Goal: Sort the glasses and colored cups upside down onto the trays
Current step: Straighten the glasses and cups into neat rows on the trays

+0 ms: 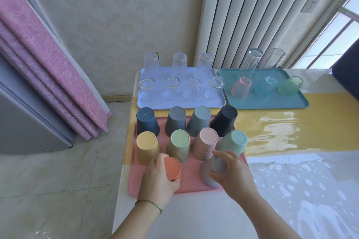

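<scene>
- The left hand (157, 178), lower centre of the frame, is curled round the side of the orange cup (172, 169). The cup is base up, a grip that suits setting it mouth-down.
- The right hand (232, 172) wraps the lilac cup (206, 177) near its base. This cup is also inverted and leans slightly (I cannot tell whether its rim is fully seated).
- Both cups sit at the near end of the pink tray (191, 182), starting a third row in front of eight cups already upside down in two rows of four.
- Judged from this, the colored cups are nearly sorted, and these two look like the last.
- Bare tray lies between the two held cups, so there is room to shift either one inward.
- The lilac cup is close to the tray's lower-right edge, and the orange cup is just beside the yellow cup (147, 147), so a careless push could nudge it.
- At upper centre, clear glasses stand inverted on the pale-blue tray (180, 107), with more on the teal tray (272, 104) to its right.
- The surface (301, 190) at right offers open room.
</scene>
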